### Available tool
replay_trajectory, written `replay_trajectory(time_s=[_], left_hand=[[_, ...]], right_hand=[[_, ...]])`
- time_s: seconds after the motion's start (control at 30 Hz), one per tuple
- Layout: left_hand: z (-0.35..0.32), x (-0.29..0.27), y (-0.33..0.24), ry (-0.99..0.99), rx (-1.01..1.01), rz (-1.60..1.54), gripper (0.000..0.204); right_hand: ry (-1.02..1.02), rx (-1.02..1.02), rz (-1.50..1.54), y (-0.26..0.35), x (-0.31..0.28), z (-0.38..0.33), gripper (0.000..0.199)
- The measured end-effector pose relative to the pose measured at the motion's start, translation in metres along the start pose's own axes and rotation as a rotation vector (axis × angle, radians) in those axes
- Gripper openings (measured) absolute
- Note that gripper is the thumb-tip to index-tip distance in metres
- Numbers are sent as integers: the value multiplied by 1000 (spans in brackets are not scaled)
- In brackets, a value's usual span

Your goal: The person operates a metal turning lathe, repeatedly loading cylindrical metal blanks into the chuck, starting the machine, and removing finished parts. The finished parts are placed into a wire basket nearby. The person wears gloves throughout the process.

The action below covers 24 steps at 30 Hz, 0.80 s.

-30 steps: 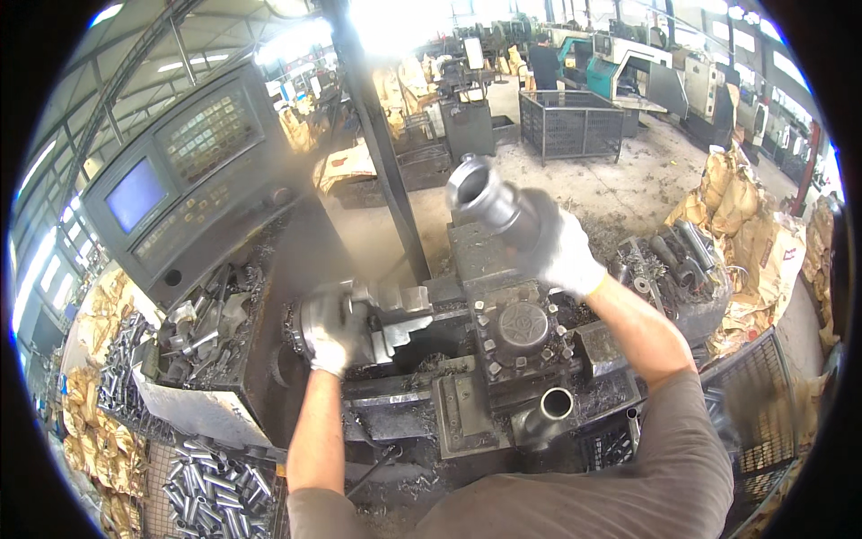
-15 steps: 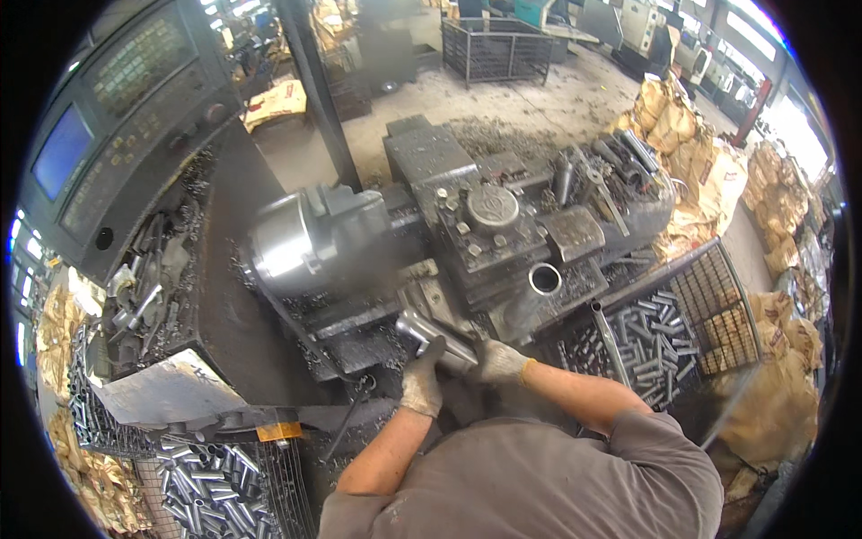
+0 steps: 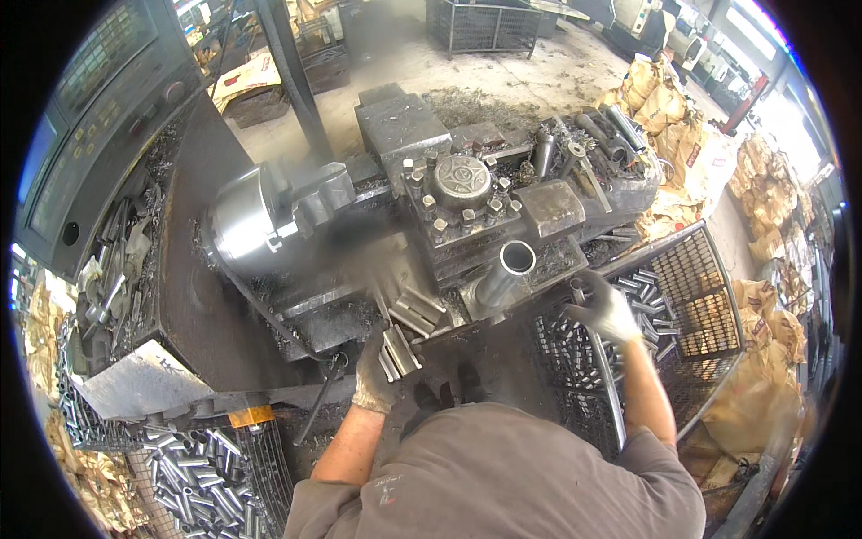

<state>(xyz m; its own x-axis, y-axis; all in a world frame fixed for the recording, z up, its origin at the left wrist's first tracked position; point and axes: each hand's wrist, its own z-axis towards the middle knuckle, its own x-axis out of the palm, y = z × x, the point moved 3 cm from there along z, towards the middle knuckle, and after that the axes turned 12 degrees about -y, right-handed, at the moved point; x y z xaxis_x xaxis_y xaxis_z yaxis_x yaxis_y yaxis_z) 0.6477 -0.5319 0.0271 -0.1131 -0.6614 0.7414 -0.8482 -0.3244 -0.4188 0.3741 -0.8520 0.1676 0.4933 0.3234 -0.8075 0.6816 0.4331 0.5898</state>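
While left hand (image 3: 373, 370) grips grooved metal block (image 3: 400, 353), 7 o'clock, keep it steady; right hand (image 3: 611, 314), 3 o'clock, hold unclear.

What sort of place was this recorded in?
Probably a metalworking or machine shop. A large, shiny lathe-style chuck sits left of centre, a heap of short metal tubes fills a wire basket at lower left, and dark shavings lie scattered behind the machine.

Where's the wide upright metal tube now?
Head view, right of centre: the tube stands on the machine, below its round cap, left of the right hand.
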Motion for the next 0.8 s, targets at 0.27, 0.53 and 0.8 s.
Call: replay_trajectory(time_s=[0.27,0.53,0.8], left_hand=[[-36,-1,6,29,-72,244,60],[-33,-11,-57,-241,225,140,34],[-12,42,-65,-105,548,34,50]], right_hand=[[-28,-1094,153,171,97,-15,57],[75,-839,-146,124,269,13,43],[543,-295,121,246,207,-14,80]])
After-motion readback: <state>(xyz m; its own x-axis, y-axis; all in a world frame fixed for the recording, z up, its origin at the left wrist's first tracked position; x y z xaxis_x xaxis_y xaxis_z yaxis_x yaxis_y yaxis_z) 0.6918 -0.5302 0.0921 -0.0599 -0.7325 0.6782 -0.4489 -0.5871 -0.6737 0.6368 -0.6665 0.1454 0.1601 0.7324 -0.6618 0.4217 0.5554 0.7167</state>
